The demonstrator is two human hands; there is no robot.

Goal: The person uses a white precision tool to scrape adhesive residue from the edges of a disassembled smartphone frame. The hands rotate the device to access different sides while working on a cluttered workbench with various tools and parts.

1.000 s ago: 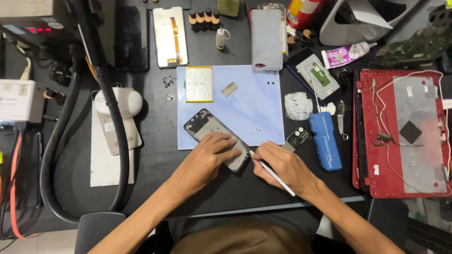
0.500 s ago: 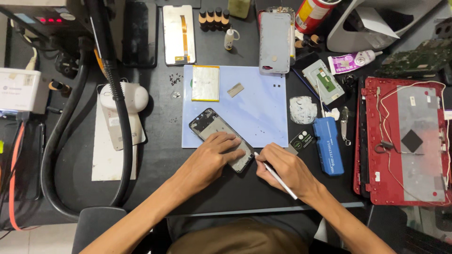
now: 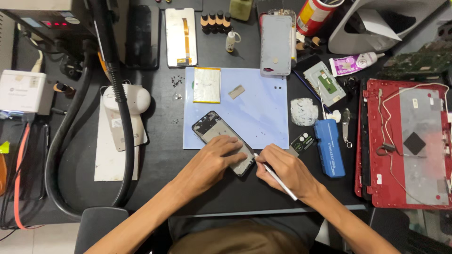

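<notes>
An opened phone frame [image 3: 213,130] lies slanted across the near edge of a pale blue work mat [image 3: 263,113]. My left hand [image 3: 214,162] rests flat on the frame's lower half and pins it down. My right hand [image 3: 282,171] grips a thin white pen-like tool [image 3: 278,178], its tip touching the frame's lower right corner. A yellow-edged battery [image 3: 206,85] and a small metal plate [image 3: 236,91] sit on the mat's far part.
A blue rectangular case [image 3: 329,148] and a small dark module [image 3: 302,142] lie right of the mat. A red laptop shell [image 3: 409,141] fills the right side. A thick black hose [image 3: 113,94], a white device [image 3: 125,117] and phone parts [image 3: 277,44] surround the mat.
The view has shifted a little, so the desk sits lower in frame. Both hands stay on the phone frame's lower end in nearly the same pose.
</notes>
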